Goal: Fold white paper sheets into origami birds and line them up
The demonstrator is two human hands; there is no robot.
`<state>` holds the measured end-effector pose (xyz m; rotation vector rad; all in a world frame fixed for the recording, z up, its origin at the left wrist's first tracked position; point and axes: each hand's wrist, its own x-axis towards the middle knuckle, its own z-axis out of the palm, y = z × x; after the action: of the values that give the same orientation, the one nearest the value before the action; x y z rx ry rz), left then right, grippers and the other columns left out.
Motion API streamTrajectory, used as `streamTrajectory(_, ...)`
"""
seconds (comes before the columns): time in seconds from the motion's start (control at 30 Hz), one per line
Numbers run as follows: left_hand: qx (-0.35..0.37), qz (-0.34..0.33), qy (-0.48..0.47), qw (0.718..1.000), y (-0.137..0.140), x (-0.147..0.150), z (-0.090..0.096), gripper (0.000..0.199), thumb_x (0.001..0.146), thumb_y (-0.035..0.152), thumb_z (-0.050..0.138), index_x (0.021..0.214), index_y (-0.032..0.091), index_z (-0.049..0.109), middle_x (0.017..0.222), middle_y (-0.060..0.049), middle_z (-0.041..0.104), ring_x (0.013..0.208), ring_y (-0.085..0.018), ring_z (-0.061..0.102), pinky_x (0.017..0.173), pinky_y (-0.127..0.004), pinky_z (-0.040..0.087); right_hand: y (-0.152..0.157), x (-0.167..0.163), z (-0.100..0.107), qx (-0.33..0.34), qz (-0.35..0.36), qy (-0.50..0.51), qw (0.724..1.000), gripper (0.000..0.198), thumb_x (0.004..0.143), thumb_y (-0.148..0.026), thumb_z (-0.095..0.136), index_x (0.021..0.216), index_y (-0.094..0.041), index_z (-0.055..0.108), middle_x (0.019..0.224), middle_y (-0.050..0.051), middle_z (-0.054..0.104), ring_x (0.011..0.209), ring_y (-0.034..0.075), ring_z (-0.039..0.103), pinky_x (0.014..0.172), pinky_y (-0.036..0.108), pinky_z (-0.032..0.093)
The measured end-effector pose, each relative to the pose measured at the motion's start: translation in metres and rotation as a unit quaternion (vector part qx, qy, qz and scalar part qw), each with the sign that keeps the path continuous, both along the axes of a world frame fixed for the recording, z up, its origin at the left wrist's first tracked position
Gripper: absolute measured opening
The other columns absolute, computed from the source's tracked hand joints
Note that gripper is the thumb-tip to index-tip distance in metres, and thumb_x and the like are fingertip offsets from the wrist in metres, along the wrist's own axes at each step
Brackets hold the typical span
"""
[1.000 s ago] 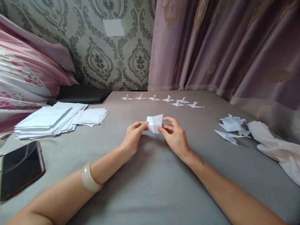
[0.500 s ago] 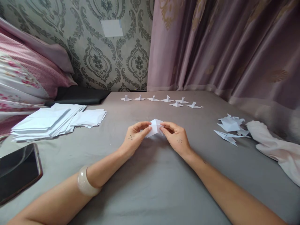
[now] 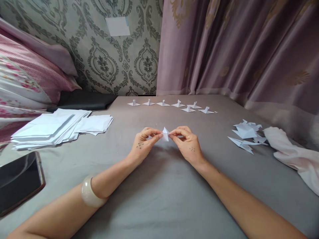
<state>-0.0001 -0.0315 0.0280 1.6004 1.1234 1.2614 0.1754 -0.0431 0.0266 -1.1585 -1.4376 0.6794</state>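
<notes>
Between my two hands is a small piece of folded white paper (image 3: 165, 134), held up with a point at its top. My left hand (image 3: 144, 142) pinches its left edge between thumb and fingers. On the opposite edge, my right hand (image 3: 186, 142) grips it the same way. The fingertips cover both side edges of the paper. Beyond my hands, several small folded paper figures (image 3: 163, 103) stand in a row toward the far side of the grey surface (image 3: 159, 199).
At the left lie a large stack of white paper (image 3: 45, 127), a smaller stack (image 3: 96, 124) and a phone (image 3: 21, 182). Folded paper birds (image 3: 245, 130) are heaped at the right, beside a pale cloth (image 3: 291, 152). A black flat item (image 3: 87, 100) rests at the back left.
The folded paper now looks narrower and more pointed, with less of its spread faces showing. My fingertips have come closer together. The view has shifted slightly.
</notes>
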Motion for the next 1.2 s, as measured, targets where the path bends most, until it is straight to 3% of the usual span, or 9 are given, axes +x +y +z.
streamTrajectory(0.07,0.007,-0.012,0.020,1.000,0.000,0.000,0.001,0.016,0.079,0.036,0.068,0.080,0.021,0.072,0.086,-0.001,0.065,0.080,-0.014,0.053,0.081,-0.028,0.040,-0.001,0.000,0.001,0.013,0.003,-0.013,1.000,0.011,0.077,-0.031,0.067,0.079,-0.020,0.069,0.098,0.005,0.063,0.088,0.017,0.062,0.075,0.028,0.050)
streamTrajectory(0.17,-0.010,-0.030,0.033,0.999,-0.002,0.001,0.003,0.017,0.080,0.037,0.067,0.079,0.020,0.068,0.082,-0.001,0.064,0.081,-0.014,0.053,0.082,-0.029,0.037,-0.002,-0.001,0.002,-0.006,0.020,-0.009,1.000,0.013,0.080,-0.034,0.065,0.080,-0.021,0.066,0.087,0.003,0.068,0.082,0.017,0.064,0.079,0.031,0.050)
streamTrajectory(0.33,-0.064,-0.067,-0.068,0.993,-0.002,0.003,0.004,0.019,0.073,0.034,0.074,0.073,0.018,0.065,0.108,-0.004,0.062,0.094,-0.016,0.056,0.082,-0.028,0.040,-0.003,-0.002,0.005,-0.065,0.106,0.062,0.990,0.022,0.075,-0.041,0.070,0.082,-0.021,0.066,0.079,0.002,0.070,0.075,0.016,0.065,0.073,0.030,0.052)
streamTrajectory(0.43,-0.151,-0.107,-0.175,0.967,-0.003,0.004,0.004,0.022,0.071,0.034,0.076,0.071,0.016,0.063,0.088,-0.003,0.067,0.080,-0.013,0.058,0.078,-0.027,0.042,-0.005,-0.003,0.009,-0.102,0.125,0.098,0.982,0.026,0.074,-0.045,0.069,0.084,-0.021,0.067,0.080,0.002,0.070,0.072,0.015,0.064,0.071,0.031,0.053)
streamTrajectory(0.53,-0.187,-0.091,-0.217,0.954,-0.003,0.007,0.003,0.024,0.069,0.033,0.078,0.070,0.015,0.063,0.070,0.000,0.065,0.069,-0.011,0.056,0.072,-0.025,0.041,-0.007,-0.004,0.014,-0.124,0.128,0.111,0.978,0.029,0.076,-0.048,0.067,0.085,-0.021,0.065,0.077,0.002,0.069,0.071,0.015,0.064,0.069,0.031,0.054)
streamTrajectory(0.73,-0.192,-0.080,-0.221,0.953,-0.005,0.008,0.003,0.023,0.067,0.032,0.080,0.073,0.014,0.066,0.073,-0.001,0.067,0.069,-0.010,0.058,0.071,-0.023,0.042,-0.007,-0.006,0.012,-0.148,0.109,0.102,0.978,0.032,0.067,-0.046,0.075,0.077,-0.019,0.061,0.077,0.002,0.068,0.071,0.015,0.063,0.070,0.029,0.052)
streamTrajectory(0.87,-0.205,-0.097,-0.203,0.953,-0.006,0.008,0.004,0.025,0.064,0.030,0.082,0.077,0.013,0.068,0.075,-0.002,0.069,0.071,-0.011,0.060,0.074,-0.025,0.044,-0.006,-0.004,0.010,-0.146,0.091,0.102,0.980,0.031,0.066,-0.046,0.075,0.074,-0.019,0.062,0.074,0.002,0.066,0.070,0.014,0.062,0.068,0.028,0.050)
streamTrajectory(1.07,-0.188,-0.072,-0.195,0.960,-0.005,0.009,0.001,0.025,0.063,0.030,0.082,0.072,0.013,0.064,0.073,-0.001,0.067,0.068,-0.011,0.059,0.072,-0.025,0.045,-0.007,-0.006,0.009,-0.137,0.099,0.094,0.981,0.027,0.069,-0.041,0.074,0.076,-0.019,0.061,0.078,0.002,0.067,0.073,0.015,0.063,0.071,0.029,0.050)
streamTrajectory(1.2,-0.143,-0.098,-0.207,0.963,-0.005,0.009,0.001,0.039,0.066,0.027,0.080,0.097,0.019,0.059,0.078,0.001,0.067,0.073,-0.012,0.061,0.073,-0.026,0.046,-0.007,-0.007,0.006,-0.125,0.070,0.097,0.985,0.030,0.068,-0.037,0.074,0.085,-0.021,0.056,0.079,0.002,0.068,0.074,0.016,0.064,0.072,0.030,0.051)
